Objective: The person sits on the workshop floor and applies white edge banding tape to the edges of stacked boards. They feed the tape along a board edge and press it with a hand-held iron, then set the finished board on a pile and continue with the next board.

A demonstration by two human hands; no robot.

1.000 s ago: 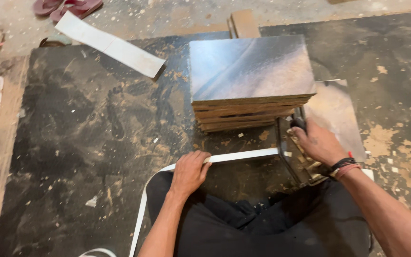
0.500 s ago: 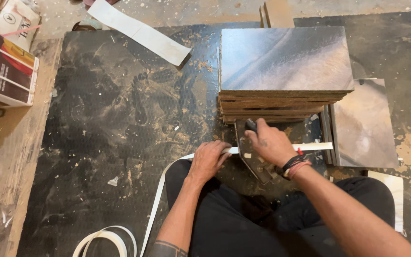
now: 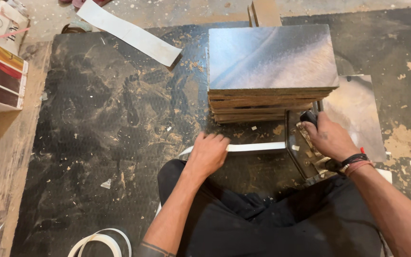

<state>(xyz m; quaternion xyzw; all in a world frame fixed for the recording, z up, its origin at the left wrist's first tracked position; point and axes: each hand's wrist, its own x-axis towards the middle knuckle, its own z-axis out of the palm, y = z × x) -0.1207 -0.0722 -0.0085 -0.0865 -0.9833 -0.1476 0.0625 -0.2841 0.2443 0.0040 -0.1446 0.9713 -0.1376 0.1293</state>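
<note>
White strip point(image 3: 255, 147) under left hand point(image 3: 209, 154)

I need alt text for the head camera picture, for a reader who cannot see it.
A seated person's left hand presses a white edge-banding strip on a dusty black mat, while the right hand grips a black-handled metal cutter. A stack of flat wooden boards lies just behind the strip.

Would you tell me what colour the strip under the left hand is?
White, seen in the head view: the strip under the left hand.
</note>
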